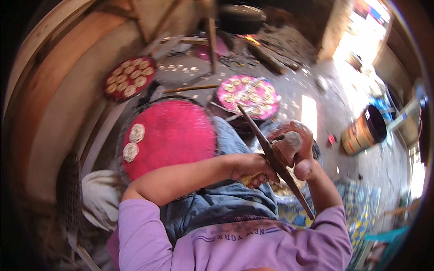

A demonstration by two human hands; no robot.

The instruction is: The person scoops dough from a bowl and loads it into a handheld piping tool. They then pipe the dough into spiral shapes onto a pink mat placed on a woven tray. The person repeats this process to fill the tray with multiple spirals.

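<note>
Just two coils (pixel 137 133) lie on my mostly uncovered red tray (pixel 181 131), while right of it my left hand (pixel 255 169) and right hand (pixel 306 143) curl closed around a dark-barred tool (pixel 259 135).

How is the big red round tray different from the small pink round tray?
The big red round tray is mostly bare, with two pale coils; the small pink round tray is crowded with them. The red tray is nearer the camera; the pink tray is farther off. Both are round and hold pale coils.
</note>
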